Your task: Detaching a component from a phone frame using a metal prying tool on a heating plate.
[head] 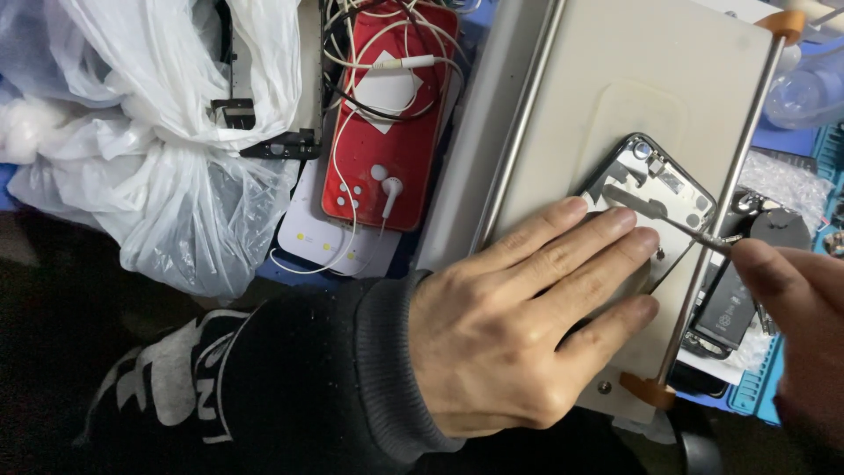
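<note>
Left hand (519,325) hides much of the phone frame (655,189); right hand (804,308) cropped.

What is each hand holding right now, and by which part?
The right hand grips a thin metal tool by its rear end. The left hand holds nothing; it presses flat on the opened phone frame.

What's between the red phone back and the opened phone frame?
Head view: the metal rail and a bare strip of the beige plate lie between red phone back and opened phone frame.
</note>
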